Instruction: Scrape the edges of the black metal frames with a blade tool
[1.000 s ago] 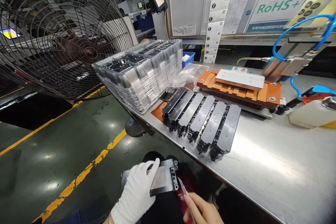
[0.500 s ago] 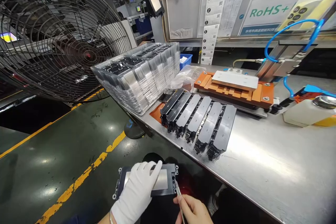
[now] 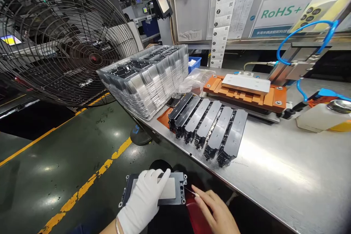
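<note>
My left hand [image 3: 143, 203], in a white glove, grips a flat dark plastic part [image 3: 175, 189] with a pale grey face, held below the table edge over my lap. My bare right hand [image 3: 215, 212] is just right of the part. Its fingers are stretched forward and pinch a thin metal tool [image 3: 189, 191] whose tip touches the part's right edge. A row of several similar dark parts [image 3: 211, 127] lies side by side on the steel table [image 3: 287, 175] ahead.
A stack of clear plastic trays [image 3: 148, 78] stands at the table's left end. An orange fixture with a white plate [image 3: 246, 89] sits behind the row of parts. A white bottle [image 3: 320, 117] is at the right, and a large floor fan [image 3: 60, 36] at the left.
The part has been turned from tilted to flat, its pale face up. My right hand has moved right and its fingers have stretched out, the tool tip now at the part's right edge.
</note>
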Motion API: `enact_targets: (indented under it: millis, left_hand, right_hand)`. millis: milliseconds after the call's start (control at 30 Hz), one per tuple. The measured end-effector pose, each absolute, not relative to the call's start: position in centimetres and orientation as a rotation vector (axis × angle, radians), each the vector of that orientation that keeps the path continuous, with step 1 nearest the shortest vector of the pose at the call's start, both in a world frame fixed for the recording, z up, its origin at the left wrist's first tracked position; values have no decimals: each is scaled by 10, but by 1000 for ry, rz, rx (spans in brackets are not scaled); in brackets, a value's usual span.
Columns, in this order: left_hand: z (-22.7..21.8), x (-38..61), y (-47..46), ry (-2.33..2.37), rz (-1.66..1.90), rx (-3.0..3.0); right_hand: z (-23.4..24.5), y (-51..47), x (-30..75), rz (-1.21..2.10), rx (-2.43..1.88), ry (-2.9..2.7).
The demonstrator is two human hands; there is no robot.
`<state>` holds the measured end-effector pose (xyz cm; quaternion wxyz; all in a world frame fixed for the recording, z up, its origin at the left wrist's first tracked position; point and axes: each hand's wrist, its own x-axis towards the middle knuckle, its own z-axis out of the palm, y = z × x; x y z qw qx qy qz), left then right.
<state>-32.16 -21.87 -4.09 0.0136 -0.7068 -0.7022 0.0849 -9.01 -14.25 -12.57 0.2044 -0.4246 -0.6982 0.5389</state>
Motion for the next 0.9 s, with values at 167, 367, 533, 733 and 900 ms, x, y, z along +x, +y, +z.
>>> enact_targets:
  millis: [167,367,533,733,900]
  left_hand:
    - [-41,-326,-223,-2179,303,-2258]
    - [-26,-328,-218,-2073,386,-2378]
    - [-5,-332,-210,-2020,439,-2546]
    - [12,-338,-200,-1828,551,-2690]
    - [19,-341,-195,-1801,595,-2734]
  right_hand:
    - [-130,-130,-82,585,-902,-2393]
    - [-136,-131,-84,465,-828,-2456]
    - [-138,-132,-82,517,-771,-2510]
    - [-129,-129,-85,468,-668,-2533]
    - [-119,-125,-86,474,-605,-2517]
